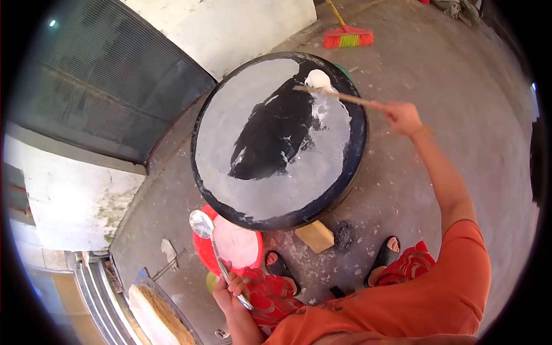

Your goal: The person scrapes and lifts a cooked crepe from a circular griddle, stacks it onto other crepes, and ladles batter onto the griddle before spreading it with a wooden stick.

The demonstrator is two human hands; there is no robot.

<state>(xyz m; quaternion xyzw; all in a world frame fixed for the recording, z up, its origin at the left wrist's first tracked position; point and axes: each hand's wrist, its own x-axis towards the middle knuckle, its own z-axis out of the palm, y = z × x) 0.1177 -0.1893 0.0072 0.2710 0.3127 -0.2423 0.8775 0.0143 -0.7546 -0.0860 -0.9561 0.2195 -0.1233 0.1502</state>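
My right hand (pixel 401 118) is closed around the end of a thin wooden stick (pixel 345 98), which reaches over a large round black griddle (pixel 270 138). Beside the stick's far part sits a white lump of batter (pixel 317 79) near the griddle's far right edge. A thin greyish-white layer (pixel 270 198) covers much of the surface, leaving an uneven dark patch in the middle. My left hand (pixel 231 286) grips the handle of a long metal ladle (pixel 202 224), its bowl smeared white. Below the ladle stands a red basin (pixel 247 244) holding white batter.
A yellowish block (pixel 315 236) and a dark wiry scrubber (pixel 345 236) lie on the floor by my feet. A red and green broom (pixel 348 38) rests beyond the griddle. At lower left leans a board with a pale, folded-looking stack (pixel 158 316). A mesh screen (pixel 109 75) stands left.
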